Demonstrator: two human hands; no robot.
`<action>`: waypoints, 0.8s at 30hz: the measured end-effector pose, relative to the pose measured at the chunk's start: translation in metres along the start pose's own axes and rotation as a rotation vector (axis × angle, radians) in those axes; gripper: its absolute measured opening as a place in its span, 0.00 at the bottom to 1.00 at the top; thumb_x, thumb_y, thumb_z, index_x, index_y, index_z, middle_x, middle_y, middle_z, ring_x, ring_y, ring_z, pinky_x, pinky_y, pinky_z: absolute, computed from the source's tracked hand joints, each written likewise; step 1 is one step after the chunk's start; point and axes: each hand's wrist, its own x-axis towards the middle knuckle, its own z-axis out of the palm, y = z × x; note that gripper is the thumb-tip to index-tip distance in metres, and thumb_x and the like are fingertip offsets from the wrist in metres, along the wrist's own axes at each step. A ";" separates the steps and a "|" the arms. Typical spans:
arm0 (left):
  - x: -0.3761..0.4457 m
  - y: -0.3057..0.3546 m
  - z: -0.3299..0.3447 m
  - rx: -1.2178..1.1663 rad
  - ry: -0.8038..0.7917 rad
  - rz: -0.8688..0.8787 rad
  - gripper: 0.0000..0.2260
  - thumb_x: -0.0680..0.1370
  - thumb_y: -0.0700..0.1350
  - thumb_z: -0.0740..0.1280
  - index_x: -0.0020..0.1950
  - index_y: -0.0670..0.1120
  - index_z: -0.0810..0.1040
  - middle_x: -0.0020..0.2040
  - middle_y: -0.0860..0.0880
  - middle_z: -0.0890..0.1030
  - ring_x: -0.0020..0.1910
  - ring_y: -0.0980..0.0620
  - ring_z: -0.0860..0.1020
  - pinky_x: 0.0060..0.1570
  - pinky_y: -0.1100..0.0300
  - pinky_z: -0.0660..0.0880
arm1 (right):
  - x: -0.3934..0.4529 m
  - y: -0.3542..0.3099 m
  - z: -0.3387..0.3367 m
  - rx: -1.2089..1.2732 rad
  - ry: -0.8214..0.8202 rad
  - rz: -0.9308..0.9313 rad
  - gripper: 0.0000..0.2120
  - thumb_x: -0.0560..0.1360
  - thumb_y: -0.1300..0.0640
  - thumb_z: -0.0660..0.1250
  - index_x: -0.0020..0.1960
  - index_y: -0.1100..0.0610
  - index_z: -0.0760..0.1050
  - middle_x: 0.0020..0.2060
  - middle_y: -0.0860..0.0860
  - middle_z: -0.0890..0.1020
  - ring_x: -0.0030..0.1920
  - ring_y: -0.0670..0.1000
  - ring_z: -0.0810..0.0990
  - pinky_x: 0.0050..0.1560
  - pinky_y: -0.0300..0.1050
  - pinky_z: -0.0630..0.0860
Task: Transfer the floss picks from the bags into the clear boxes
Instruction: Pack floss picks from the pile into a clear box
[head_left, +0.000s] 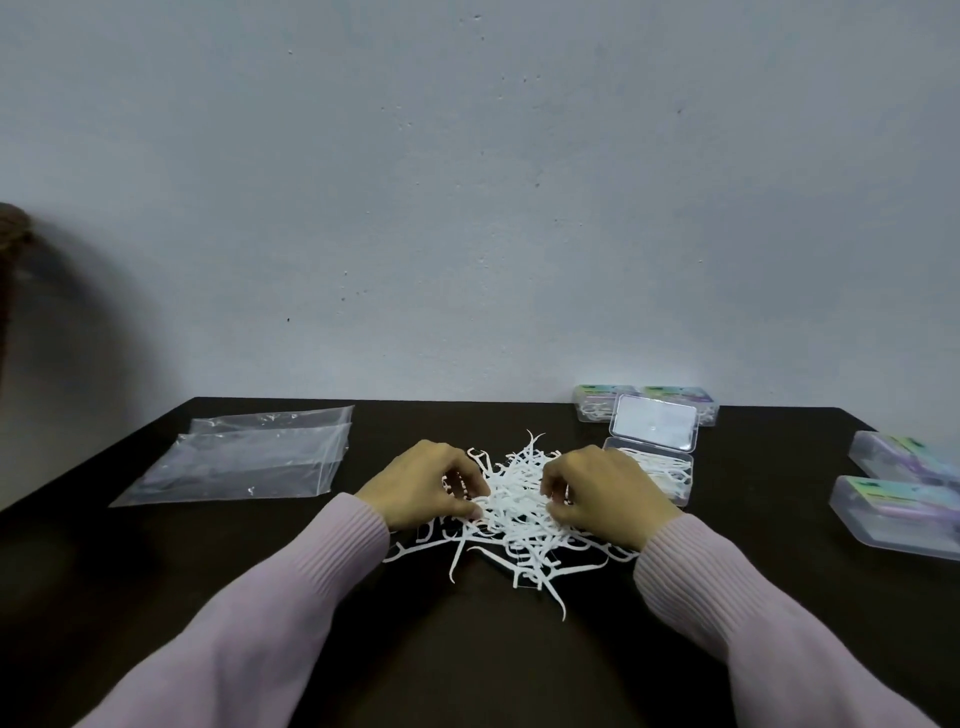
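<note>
Head view: both hands gather floss picks.

Matt dark table, glossy clear plastic bags, white plastic floss picks, ribbed knit sleeves

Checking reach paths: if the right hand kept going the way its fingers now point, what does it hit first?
The right hand has its fingers curled leftward and down into the floss pick pile, so it meets those picks at once. Beyond them lies the left hand. Depth is hard to judge here.
</note>
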 end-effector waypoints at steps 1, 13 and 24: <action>0.000 0.000 0.000 0.004 0.009 0.003 0.07 0.68 0.48 0.76 0.44 0.52 0.83 0.43 0.56 0.82 0.41 0.61 0.79 0.48 0.58 0.77 | 0.000 0.001 0.001 0.011 0.002 0.003 0.09 0.75 0.57 0.62 0.51 0.53 0.78 0.47 0.48 0.82 0.49 0.50 0.79 0.46 0.40 0.66; -0.001 0.000 0.000 -0.138 0.105 -0.022 0.04 0.69 0.50 0.75 0.40 0.52 0.83 0.38 0.53 0.83 0.40 0.58 0.80 0.48 0.55 0.78 | 0.001 0.016 -0.003 0.318 0.048 0.102 0.05 0.75 0.56 0.67 0.48 0.56 0.80 0.35 0.43 0.77 0.39 0.43 0.77 0.40 0.33 0.71; 0.008 0.012 -0.012 -0.470 0.184 -0.007 0.03 0.69 0.44 0.75 0.41 0.49 0.83 0.35 0.52 0.84 0.36 0.59 0.80 0.39 0.68 0.75 | 0.000 0.035 -0.012 0.686 0.141 0.248 0.02 0.72 0.58 0.71 0.44 0.55 0.79 0.36 0.48 0.81 0.37 0.43 0.78 0.34 0.24 0.70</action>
